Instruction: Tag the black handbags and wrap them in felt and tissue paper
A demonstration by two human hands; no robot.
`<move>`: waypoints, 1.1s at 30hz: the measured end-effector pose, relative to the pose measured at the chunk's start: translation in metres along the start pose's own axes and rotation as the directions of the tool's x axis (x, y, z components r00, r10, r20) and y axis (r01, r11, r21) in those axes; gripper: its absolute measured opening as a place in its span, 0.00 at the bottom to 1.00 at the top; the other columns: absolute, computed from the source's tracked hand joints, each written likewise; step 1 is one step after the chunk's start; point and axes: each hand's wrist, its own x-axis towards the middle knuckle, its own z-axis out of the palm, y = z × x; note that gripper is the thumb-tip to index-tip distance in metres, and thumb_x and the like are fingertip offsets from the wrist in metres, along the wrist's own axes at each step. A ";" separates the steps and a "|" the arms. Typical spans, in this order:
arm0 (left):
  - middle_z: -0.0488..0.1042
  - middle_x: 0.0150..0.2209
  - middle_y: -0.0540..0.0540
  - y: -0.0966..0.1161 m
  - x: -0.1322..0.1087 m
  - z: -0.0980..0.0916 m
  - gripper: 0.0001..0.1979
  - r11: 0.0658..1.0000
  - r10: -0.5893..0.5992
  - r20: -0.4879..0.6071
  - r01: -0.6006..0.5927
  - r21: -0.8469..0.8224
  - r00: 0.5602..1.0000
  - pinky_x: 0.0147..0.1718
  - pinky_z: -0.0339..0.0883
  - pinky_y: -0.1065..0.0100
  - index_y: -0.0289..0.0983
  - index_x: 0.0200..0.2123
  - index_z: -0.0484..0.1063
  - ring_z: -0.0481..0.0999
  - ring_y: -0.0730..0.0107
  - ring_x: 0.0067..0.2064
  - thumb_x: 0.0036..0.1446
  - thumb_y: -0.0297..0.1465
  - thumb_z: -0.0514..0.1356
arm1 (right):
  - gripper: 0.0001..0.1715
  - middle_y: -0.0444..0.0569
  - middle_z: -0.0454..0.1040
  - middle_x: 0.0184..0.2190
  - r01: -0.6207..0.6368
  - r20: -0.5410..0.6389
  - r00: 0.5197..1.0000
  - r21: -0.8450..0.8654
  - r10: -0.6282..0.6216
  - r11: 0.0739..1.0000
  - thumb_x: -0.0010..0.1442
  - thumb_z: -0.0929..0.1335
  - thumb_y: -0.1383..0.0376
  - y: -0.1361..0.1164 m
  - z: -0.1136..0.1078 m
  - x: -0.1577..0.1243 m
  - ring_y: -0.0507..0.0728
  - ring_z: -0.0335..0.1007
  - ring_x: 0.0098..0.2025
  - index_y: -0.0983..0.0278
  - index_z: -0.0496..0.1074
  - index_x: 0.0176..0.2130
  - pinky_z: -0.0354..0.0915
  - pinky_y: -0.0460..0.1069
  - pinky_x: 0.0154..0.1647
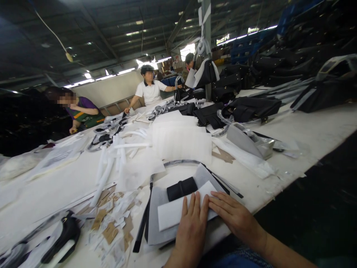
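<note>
Both of my hands lie on a folded white foam sheet (170,217) at the near edge of the table. Fingers stretched out, my left hand (192,223) presses flat on the sheet's middle. My right hand (234,214) rests its extended fingertips at the sheet's right end. Beneath the sheet is grey-white tissue paper (156,232), spread over a black handbag whose body is mostly covered. A black flap or strap piece (182,188) shows just beyond the foam. The bag's plastic-wrapped handle (178,162) arches away from me, and a dark strap end (138,238) hangs to the left.
Paper tags (111,232) and small plastic bits litter the table at left, near another wrapped black item (63,238). Stacked white foam sheets (181,139) lie ahead. Black bags (251,108) crowd the right. One person (152,91) stands across the table, another (86,111) at far left.
</note>
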 end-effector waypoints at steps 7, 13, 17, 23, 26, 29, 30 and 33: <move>0.65 0.65 0.38 -0.001 -0.008 0.004 0.31 0.999 0.012 -0.072 -0.009 0.044 0.997 0.61 0.64 0.51 0.36 0.69 0.53 0.63 0.55 0.66 0.63 0.19 0.47 | 0.19 0.52 0.78 0.51 -0.650 -0.050 0.723 0.291 0.689 0.702 0.65 0.67 0.60 -0.017 -0.025 -0.038 0.61 0.78 0.49 0.58 0.71 0.54 0.75 0.55 0.52; 0.66 0.64 0.38 -0.001 -0.006 0.002 0.32 1.000 0.005 -0.100 -0.003 0.027 0.995 0.59 0.66 0.52 0.40 0.70 0.50 0.64 0.57 0.65 0.64 0.19 0.45 | 0.45 0.60 0.75 0.55 -0.856 0.496 0.349 0.514 0.795 0.055 0.55 0.69 0.46 -0.010 -0.017 -0.031 0.64 0.77 0.50 0.66 0.62 0.64 0.74 0.54 0.51; 0.67 0.64 0.39 -0.007 -0.011 0.008 0.31 0.998 0.036 -0.169 -0.028 0.050 0.985 0.58 0.68 0.53 0.42 0.70 0.50 0.66 0.58 0.65 0.65 0.20 0.45 | 0.40 0.56 0.79 0.48 -0.832 0.588 0.383 0.555 0.713 -0.011 0.51 0.72 0.45 0.000 -0.021 -0.010 0.67 0.77 0.48 0.66 0.73 0.56 0.71 0.57 0.54; 0.66 0.64 0.37 -0.017 -0.022 0.014 0.28 0.999 0.023 -0.277 -0.031 -0.024 0.961 0.61 0.62 0.52 0.43 0.69 0.52 0.62 0.55 0.67 0.68 0.26 0.49 | 0.31 0.51 0.76 0.53 -0.611 0.648 0.423 0.720 0.633 -0.329 0.54 0.73 0.59 -0.027 -0.044 0.030 0.65 0.70 0.57 0.61 0.72 0.56 0.65 0.56 0.60; 0.66 0.64 0.37 -0.017 -0.023 0.013 0.28 0.999 -0.028 -0.300 0.013 -0.052 0.954 0.63 0.59 0.52 0.43 0.70 0.52 0.62 0.57 0.67 0.69 0.27 0.49 | 0.29 0.53 0.76 0.54 -0.488 0.697 0.372 0.709 0.613 -0.509 0.58 0.70 0.63 -0.040 -0.047 0.044 0.63 0.70 0.58 0.62 0.69 0.58 0.66 0.56 0.58; 0.64 0.65 0.36 -0.018 -0.025 0.012 0.30 0.996 -0.054 -0.288 0.032 -0.080 0.956 0.62 0.60 0.52 0.39 0.70 0.51 0.61 0.54 0.67 0.67 0.34 0.53 | 0.28 0.55 0.78 0.49 -0.466 0.692 0.373 0.716 0.618 -0.520 0.56 0.70 0.63 -0.042 -0.042 0.048 0.64 0.73 0.55 0.63 0.70 0.56 0.69 0.58 0.55; 0.63 0.66 0.36 -0.018 -0.025 0.012 0.32 0.995 -0.061 -0.275 0.038 -0.087 0.960 0.61 0.62 0.51 0.39 0.70 0.50 0.61 0.53 0.67 0.66 0.35 0.54 | 0.28 0.55 0.79 0.48 -0.467 0.680 0.389 0.727 0.622 -0.503 0.56 0.70 0.62 -0.042 -0.040 0.049 0.64 0.74 0.53 0.63 0.71 0.56 0.70 0.59 0.54; 0.63 0.66 0.35 -0.019 -0.025 0.010 0.36 0.996 -0.079 -0.258 0.066 -0.057 0.963 0.60 0.64 0.51 0.38 0.71 0.45 0.61 0.53 0.67 0.63 0.28 0.54 | 0.28 0.55 0.79 0.47 -0.495 0.641 0.442 0.758 0.628 -0.425 0.57 0.69 0.59 -0.044 -0.038 0.054 0.65 0.76 0.51 0.61 0.70 0.56 0.71 0.61 0.52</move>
